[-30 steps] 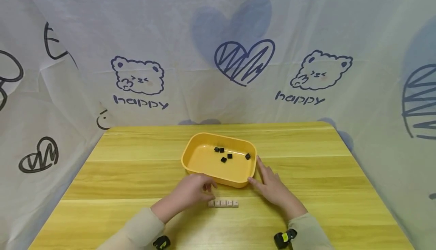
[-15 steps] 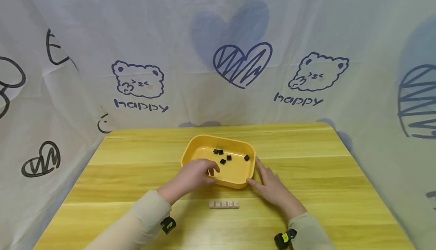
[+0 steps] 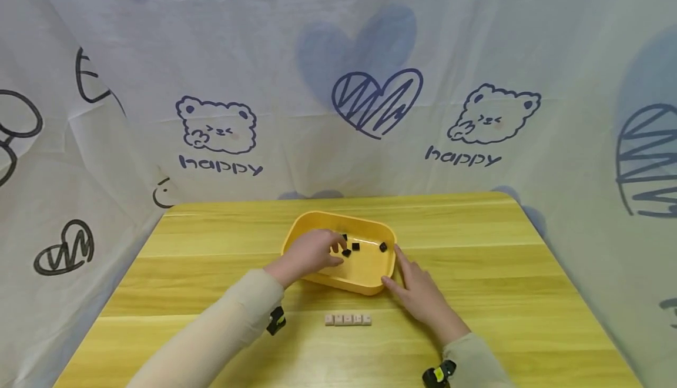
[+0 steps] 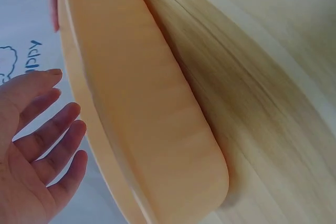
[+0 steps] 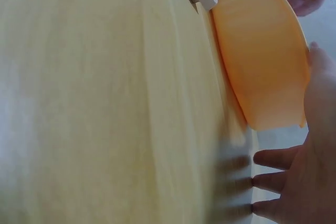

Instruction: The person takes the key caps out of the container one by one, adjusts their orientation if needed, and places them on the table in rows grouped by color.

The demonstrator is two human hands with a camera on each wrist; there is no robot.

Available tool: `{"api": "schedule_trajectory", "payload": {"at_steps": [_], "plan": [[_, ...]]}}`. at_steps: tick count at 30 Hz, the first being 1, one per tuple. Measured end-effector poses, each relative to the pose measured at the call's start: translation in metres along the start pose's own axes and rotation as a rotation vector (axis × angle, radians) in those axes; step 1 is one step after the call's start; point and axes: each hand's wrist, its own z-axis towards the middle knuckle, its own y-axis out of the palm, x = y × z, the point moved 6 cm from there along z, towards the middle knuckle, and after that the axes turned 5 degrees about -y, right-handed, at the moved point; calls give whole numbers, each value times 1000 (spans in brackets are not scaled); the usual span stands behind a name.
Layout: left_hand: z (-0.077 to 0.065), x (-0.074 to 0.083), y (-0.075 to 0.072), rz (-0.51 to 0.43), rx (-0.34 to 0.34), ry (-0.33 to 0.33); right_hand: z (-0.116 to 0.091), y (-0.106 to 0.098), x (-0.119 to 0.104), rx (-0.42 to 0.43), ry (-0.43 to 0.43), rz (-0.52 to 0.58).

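Note:
My left hand (image 3: 314, 251) reaches over the near rim of a yellow plastic tray (image 3: 365, 288), fingers loosely bent and apart. Its fingertips are right at a black keycap (image 3: 346, 253) on the tray floor. In the left wrist view that hand (image 4: 39, 145) holds nothing and hovers beside the tray wall (image 4: 142, 93). Other black keycaps (image 3: 355, 247) lie inside, one near the right end (image 3: 383, 247); the left fingers hide part of the group. My right hand (image 3: 423, 295) rests at the tray's right end, index finger and thumb touching the rim, fingers straight.
A short row of white keycaps (image 3: 347, 320) with printed marks sits on the wooden table (image 3: 211, 247) in front of the tray. A patterned cloth (image 3: 296, 159) hangs behind the table and along its sides. Each wrist wears a black band with a camera.
My left hand has moved from beside the white keycap row, up over the near rim and into the tray, to the black keycaps. The right hand stays at the tray's right end.

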Motion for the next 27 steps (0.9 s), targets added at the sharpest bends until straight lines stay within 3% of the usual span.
{"api": "schedule_trajectory", "payload": {"at_steps": [12,27], "plan": [[28,-9,18,116,-90,-17,1,0,0,-4,85,14],[52,-10,35,189,-147,-4,2,0,2,8,93,-3]]}}
